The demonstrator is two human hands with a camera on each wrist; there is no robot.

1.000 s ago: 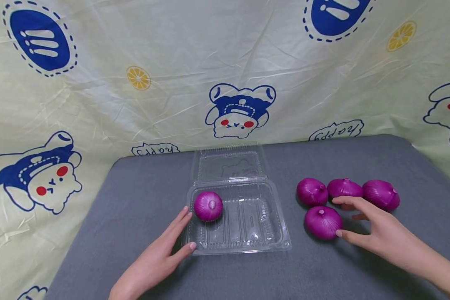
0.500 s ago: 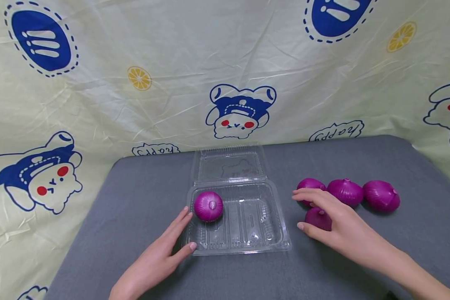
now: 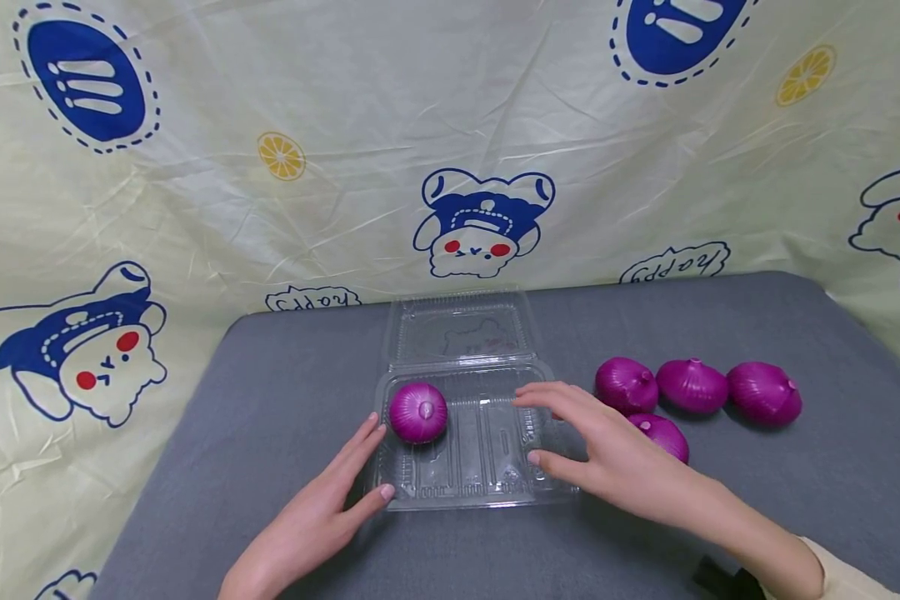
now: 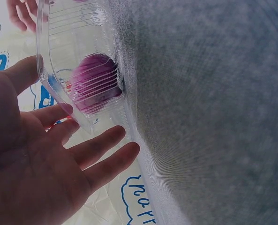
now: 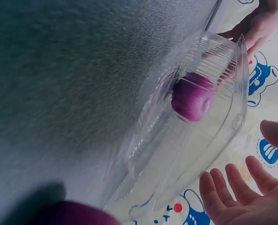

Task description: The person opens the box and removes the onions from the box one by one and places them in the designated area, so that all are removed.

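A purple onion (image 3: pixel 417 413) lies in the left part of a clear plastic clamshell box (image 3: pixel 495 502), whose lid (image 3: pixel 461 329) is folded back flat. My left hand (image 3: pixel 311 521) rests along the box's left rim with fingers and thumb spread; in the left wrist view, fingertips (image 4: pixel 65 110) touch the clear wall. Over the box's right edge hovers my right hand (image 3: pixel 607 446), fingers apart and nothing in them, as the right wrist view of that hand (image 5: pixel 244 194) confirms. Behind it, a second onion (image 3: pixel 663 435) is partly hidden.
Three more onions stand in a row to the right: one near the box (image 3: pixel 625 385), a middle one (image 3: pixel 692 385) and a far right one (image 3: pixel 765 392). All rest on a grey cloth-covered table (image 3: pixel 292 392). A printed curtain (image 3: pixel 345 225) hangs behind it.
My right hand has moved left, from beside the front onion, over it, to the box's right edge, carrying nothing. The left hand and the onion in the box have stayed in place.
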